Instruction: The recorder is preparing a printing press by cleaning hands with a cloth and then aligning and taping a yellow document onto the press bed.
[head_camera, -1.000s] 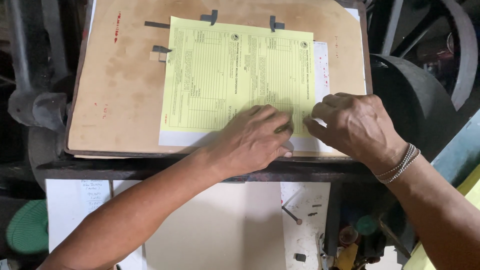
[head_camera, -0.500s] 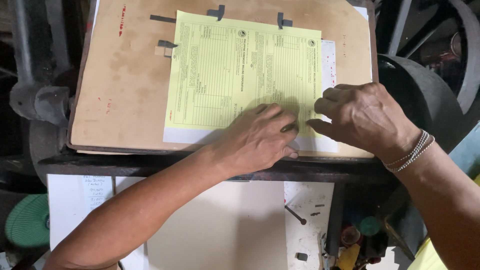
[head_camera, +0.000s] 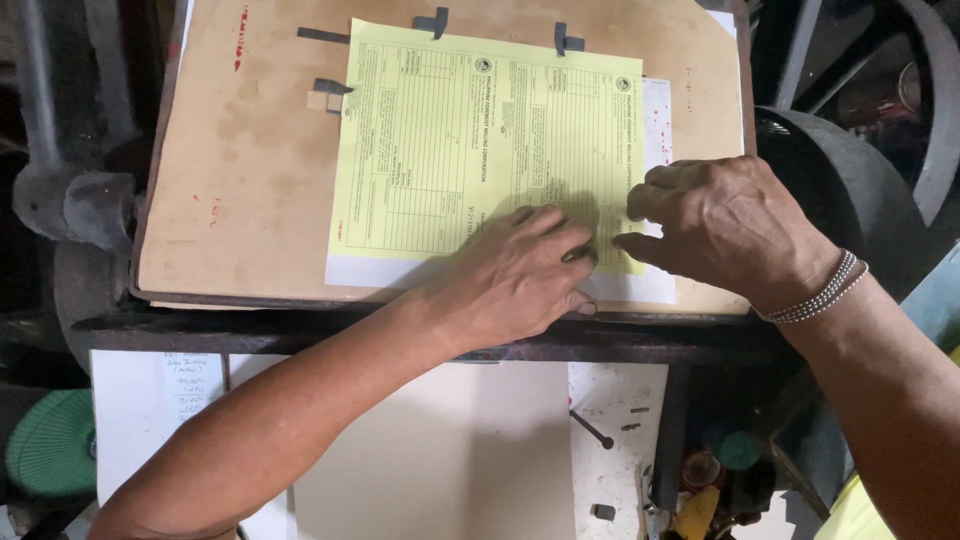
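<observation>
Yellow form lying on a brown board, left hand pressed flat on its near right corner, right hand just beside, fingers curled at the sheet's right edge, holding nothing.

A printed form lies on a flat board, right of the board's middle, with a wider sheet under it showing along its near and right edges. Small clips sit at the form's far and left edges. The left hand and right hand rest side by side on the form's near right corner; nearer, below the board, loose sheets lie.
</observation>
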